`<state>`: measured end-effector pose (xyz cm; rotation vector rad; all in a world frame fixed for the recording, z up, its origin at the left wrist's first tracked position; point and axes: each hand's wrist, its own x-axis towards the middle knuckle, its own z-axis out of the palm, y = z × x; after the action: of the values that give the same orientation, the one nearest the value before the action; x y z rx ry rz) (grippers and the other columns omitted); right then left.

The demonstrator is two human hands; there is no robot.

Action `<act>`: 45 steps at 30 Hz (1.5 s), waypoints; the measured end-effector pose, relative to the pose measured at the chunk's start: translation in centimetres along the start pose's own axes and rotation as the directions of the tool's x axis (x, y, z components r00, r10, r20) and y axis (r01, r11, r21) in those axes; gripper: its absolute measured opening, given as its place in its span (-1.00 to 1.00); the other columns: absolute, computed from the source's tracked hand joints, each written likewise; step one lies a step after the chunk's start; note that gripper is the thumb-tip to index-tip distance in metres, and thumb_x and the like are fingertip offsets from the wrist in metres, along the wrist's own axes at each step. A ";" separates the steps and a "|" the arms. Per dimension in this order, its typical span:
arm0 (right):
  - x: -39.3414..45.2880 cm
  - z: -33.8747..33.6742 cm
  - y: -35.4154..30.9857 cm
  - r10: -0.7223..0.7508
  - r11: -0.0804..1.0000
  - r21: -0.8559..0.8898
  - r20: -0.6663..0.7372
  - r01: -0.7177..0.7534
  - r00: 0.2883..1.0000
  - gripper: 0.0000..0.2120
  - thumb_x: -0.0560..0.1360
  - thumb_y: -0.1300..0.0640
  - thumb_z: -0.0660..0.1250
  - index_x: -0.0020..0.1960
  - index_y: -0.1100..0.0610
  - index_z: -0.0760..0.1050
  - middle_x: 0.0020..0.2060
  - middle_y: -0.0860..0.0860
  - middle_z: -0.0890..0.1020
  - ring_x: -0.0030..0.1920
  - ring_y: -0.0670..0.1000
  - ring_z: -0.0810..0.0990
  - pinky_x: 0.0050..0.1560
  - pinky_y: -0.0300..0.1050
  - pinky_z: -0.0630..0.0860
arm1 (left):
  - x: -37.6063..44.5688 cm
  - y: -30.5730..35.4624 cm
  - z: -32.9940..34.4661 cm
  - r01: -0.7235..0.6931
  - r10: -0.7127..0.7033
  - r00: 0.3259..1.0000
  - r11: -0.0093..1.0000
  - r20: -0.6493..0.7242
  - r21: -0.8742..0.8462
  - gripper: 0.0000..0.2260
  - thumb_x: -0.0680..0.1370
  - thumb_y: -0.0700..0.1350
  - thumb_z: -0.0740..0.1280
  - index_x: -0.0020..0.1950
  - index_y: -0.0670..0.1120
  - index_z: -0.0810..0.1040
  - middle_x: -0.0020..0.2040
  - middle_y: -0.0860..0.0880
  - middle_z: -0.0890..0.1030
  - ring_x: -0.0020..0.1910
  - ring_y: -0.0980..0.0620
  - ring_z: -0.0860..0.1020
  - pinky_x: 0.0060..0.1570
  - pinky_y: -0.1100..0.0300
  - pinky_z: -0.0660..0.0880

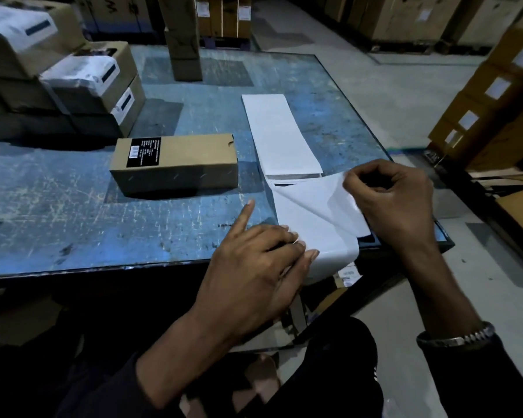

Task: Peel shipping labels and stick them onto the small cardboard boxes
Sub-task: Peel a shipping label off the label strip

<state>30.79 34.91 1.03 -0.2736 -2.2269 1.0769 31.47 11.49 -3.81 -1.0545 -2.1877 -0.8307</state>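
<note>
A long white strip of label backing (280, 134) lies on the blue table (73, 206) and hangs over its near edge. My right hand (393, 203) pinches the corner of a white shipping label (320, 203), which is folded back and half peeled off the strip. My left hand (254, 267) holds the strip's near end at the table edge, with the index finger stretched out. A small cardboard box (175, 164) with a black printed sticker lies flat to the left of the strip, apart from both hands.
Labelled cardboard boxes (82, 82) are stacked at the table's back left. A tall narrow box (183, 37) stands at the far edge. More cartons (495, 95) are piled on the floor at the right. The table's right edge runs close to the strip.
</note>
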 end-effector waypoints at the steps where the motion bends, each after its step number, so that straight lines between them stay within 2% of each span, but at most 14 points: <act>1: 0.1 0.1 0.1 0.013 1.000 0.006 -0.047 -0.013 0.999 -0.92 0.50 0.18 0.50 -0.16 0.06 0.72 -0.32 -0.18 0.72 -0.32 -0.26 0.63 -0.21 -0.39 0.49 | 0.6 -0.3 -0.2 -0.024 0.023 0.999 1.000 0.033 0.017 -0.80 0.66 0.01 0.46 -0.06 -0.06 0.79 -0.07 0.00 0.75 -0.06 0.01 0.71 0.53 -0.19 0.38; 3: 0.5 0.4 0.1 0.065 0.997 0.043 -0.108 -0.061 0.992 -0.91 0.51 0.16 0.49 -0.16 0.03 0.71 -0.36 -0.20 0.69 -0.35 -0.29 0.59 -0.25 -0.41 0.44 | 1.7 -0.7 -0.7 -0.078 0.073 0.991 0.996 0.110 0.039 -0.72 0.70 0.06 0.39 -0.09 -0.04 0.77 -0.16 0.01 0.72 -0.17 -0.03 0.67 0.32 -0.13 0.54; 6: 1.7 0.7 0.4 0.191 0.978 0.102 -0.092 -0.182 0.977 -0.92 0.50 0.08 0.48 -0.15 0.05 0.70 -0.39 -0.17 0.69 -0.38 -0.26 0.54 -0.27 -0.31 0.46 | 3.3 -1.3 -1.2 -0.089 0.081 0.986 0.995 0.146 0.045 -0.81 0.70 0.05 0.38 0.06 0.00 0.75 -0.19 0.04 0.71 -0.21 -0.06 0.68 -0.24 -0.01 0.60; 9: 2.7 1.1 1.0 0.271 0.959 0.096 -0.031 -0.267 0.962 -0.90 0.51 0.05 0.48 -0.14 0.06 0.70 -0.35 -0.12 0.71 -0.33 -0.18 0.55 -0.22 -0.21 0.48 | 4.4 -1.9 -0.9 -0.046 0.046 0.990 0.999 0.131 -0.005 -0.80 0.62 0.00 0.48 0.24 0.04 0.72 -0.15 0.08 0.72 -0.19 -0.02 0.70 -0.34 0.02 0.58; 13: 2.7 1.0 1.4 0.299 0.938 0.172 0.048 -0.303 0.953 -0.90 0.55 0.09 0.51 -0.13 0.07 0.70 -0.35 -0.14 0.70 -0.32 -0.15 0.55 -0.24 -0.17 0.48 | 6.2 -2.3 -1.5 -0.034 0.045 0.995 0.992 0.088 -0.124 -0.78 0.64 -0.01 0.46 0.27 0.00 0.72 0.05 0.09 0.74 -0.05 0.02 0.71 -0.16 -0.02 0.65; 17: 2.5 0.9 1.2 0.246 0.942 0.222 0.055 -0.252 0.968 -0.87 0.56 0.17 0.51 -0.16 0.08 0.67 -0.38 -0.17 0.69 -0.36 -0.22 0.55 -0.27 -0.26 0.47 | 9.7 -3.5 -1.8 0.025 -0.017 0.951 0.999 0.309 -0.023 -0.22 0.53 0.13 0.54 0.68 0.04 0.30 0.56 0.05 0.45 0.45 -0.01 0.50 0.22 -0.09 0.62; 19: 2.4 0.9 1.0 0.237 0.935 0.255 0.063 -0.245 0.969 -0.86 0.55 0.16 0.52 -0.18 0.05 0.67 -0.32 -0.10 0.72 -0.32 -0.17 0.57 -0.20 -0.18 0.47 | 11.1 -4.1 -1.4 0.063 -0.045 0.870 0.998 0.490 -0.019 0.07 0.47 0.25 0.57 0.76 0.04 -0.02 0.73 0.08 0.13 0.66 0.10 0.19 0.54 0.02 0.37; 21: 2.3 0.8 1.1 0.242 0.923 0.290 0.073 -0.253 0.968 -0.86 0.56 0.15 0.52 -0.17 0.06 0.67 -0.28 -0.04 0.73 -0.28 -0.12 0.57 -0.16 -0.12 0.45 | 11.7 -4.5 -0.9 0.097 -0.031 0.802 0.992 0.597 -0.080 0.21 0.43 0.32 0.58 0.75 0.02 -0.20 0.76 0.10 -0.10 0.70 0.19 -0.06 0.65 0.15 0.07; 26: 2.4 0.2 1.4 0.268 0.895 0.354 0.061 -0.272 0.961 -0.91 0.58 0.16 0.50 -0.08 0.16 0.68 -0.27 -0.02 0.70 -0.27 -0.11 0.54 -0.19 -0.15 0.43 | 11.2 -5.4 0.7 0.305 -0.161 0.653 0.950 0.740 -0.063 0.34 0.31 0.48 0.52 0.71 0.11 -0.37 0.75 0.06 -0.08 0.72 -0.01 -0.05 0.70 -0.04 0.02; 29: 2.5 -0.1 1.7 0.287 0.890 0.368 0.010 -0.270 0.958 -0.89 0.59 0.16 0.49 -0.12 0.08 0.66 -0.37 -0.17 0.66 -0.33 -0.18 0.50 -0.28 -0.30 0.42 | 10.9 -5.9 1.0 0.346 -0.224 0.586 0.938 0.779 0.010 0.37 0.22 0.58 0.44 0.70 0.15 -0.39 0.74 0.17 -0.14 0.73 -0.08 -0.14 0.68 -0.10 -0.04; 32: 2.6 -0.2 1.8 0.321 0.875 0.386 -0.009 -0.293 0.947 -0.86 0.59 0.12 0.48 -0.15 0.06 0.65 -0.38 -0.17 0.63 -0.31 -0.14 0.49 -0.25 -0.26 0.44 | 10.9 -5.9 1.0 0.347 -0.226 0.592 0.938 0.774 0.009 0.41 0.22 0.58 0.47 0.69 0.11 -0.42 0.73 0.21 -0.15 0.73 0.00 -0.10 0.68 -0.05 -0.01; 36: 2.9 -0.4 2.0 0.442 0.780 0.505 -0.028 -0.369 0.896 -0.84 0.56 0.05 0.48 -0.16 0.10 0.64 -0.27 0.03 0.57 -0.21 0.05 0.49 -0.17 0.14 0.48 | 10.9 -6.0 1.3 0.378 -0.229 0.607 0.925 0.761 -0.023 0.47 0.20 0.57 0.51 0.60 0.14 -0.57 0.74 0.19 -0.08 0.73 0.05 -0.01 0.68 0.00 0.04; 39: 3.2 -0.6 2.4 0.501 0.732 0.558 -0.052 -0.392 0.864 -0.81 0.60 0.05 0.44 -0.16 0.09 0.63 -0.27 -0.01 0.66 -0.22 0.04 0.60 -0.15 0.06 0.54 | 11.0 -5.7 1.3 0.386 -0.228 0.609 0.922 0.760 -0.033 0.47 0.22 0.53 0.54 0.56 0.18 -0.63 0.74 0.17 -0.09 0.72 0.06 0.00 0.59 0.13 0.03; 45: 3.9 -0.7 3.1 0.585 0.673 0.628 -0.130 -0.390 0.800 -0.82 0.68 0.03 0.34 -0.09 0.05 0.54 -0.23 -0.03 0.65 -0.27 -0.04 0.64 -0.38 -0.23 0.48 | 11.1 -5.5 0.9 0.387 -0.252 0.570 0.922 0.782 0.015 0.48 0.18 0.61 0.49 0.64 0.12 -0.52 0.74 0.18 -0.13 0.73 0.05 -0.03 0.68 0.01 0.06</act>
<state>27.92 39.03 0.80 -0.7620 -1.4519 1.7987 20.88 14.64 1.88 -1.2689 -3.1813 -0.7941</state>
